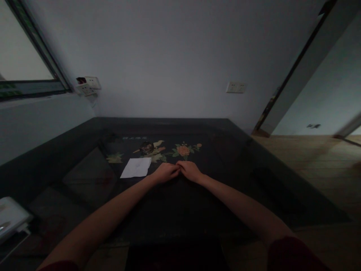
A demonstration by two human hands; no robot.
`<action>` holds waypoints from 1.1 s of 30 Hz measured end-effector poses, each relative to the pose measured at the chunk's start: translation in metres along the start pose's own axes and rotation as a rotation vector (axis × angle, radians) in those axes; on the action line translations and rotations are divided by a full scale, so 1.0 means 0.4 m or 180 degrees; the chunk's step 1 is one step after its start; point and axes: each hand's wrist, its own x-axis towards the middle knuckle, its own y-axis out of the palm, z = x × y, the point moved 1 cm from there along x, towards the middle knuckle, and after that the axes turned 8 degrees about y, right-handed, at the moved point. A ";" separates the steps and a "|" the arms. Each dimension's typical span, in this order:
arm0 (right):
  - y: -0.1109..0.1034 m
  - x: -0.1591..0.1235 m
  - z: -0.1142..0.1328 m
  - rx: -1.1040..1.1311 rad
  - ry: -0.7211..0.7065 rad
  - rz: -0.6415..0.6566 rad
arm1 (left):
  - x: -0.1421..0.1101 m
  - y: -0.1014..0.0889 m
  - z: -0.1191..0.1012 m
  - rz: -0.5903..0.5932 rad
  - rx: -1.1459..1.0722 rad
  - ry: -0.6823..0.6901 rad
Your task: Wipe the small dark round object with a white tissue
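Against a pale wall (163, 56) stands a dark table (175, 207) bearing white paper (137, 168). Just right of that paper rests the left hand (166, 172), touching the right hand (191, 171) farther right; fingers curl together, though whether around anything I cannot tell.

A white sheet of paper (136, 168) lies flat on the dark, glossy desk (169, 210), just beside the left hand (166, 172), near its wrist. The sheet is four-sided, its right edge slightly uneven, a faint greyish patch near its middle.
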 end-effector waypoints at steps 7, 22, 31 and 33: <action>0.002 0.001 -0.001 -0.0015 -0.0023 -0.0006 | 0.002 0.000 -0.004 0.0009 -0.0002 -0.0011; -0.001 -0.001 0.001 -0.0062 0.0025 -0.0010 | 0.001 -0.001 -0.003 0.0056 0.0070 -0.0001; 0.000 -0.001 0.004 -0.0047 0.0002 -0.0007 | 0.002 -0.005 -0.005 0.0092 0.0072 -0.0010; -0.001 -0.001 0.004 -0.0038 -0.0001 -0.0009 | 0.001 -0.003 -0.004 0.0093 0.0071 -0.0004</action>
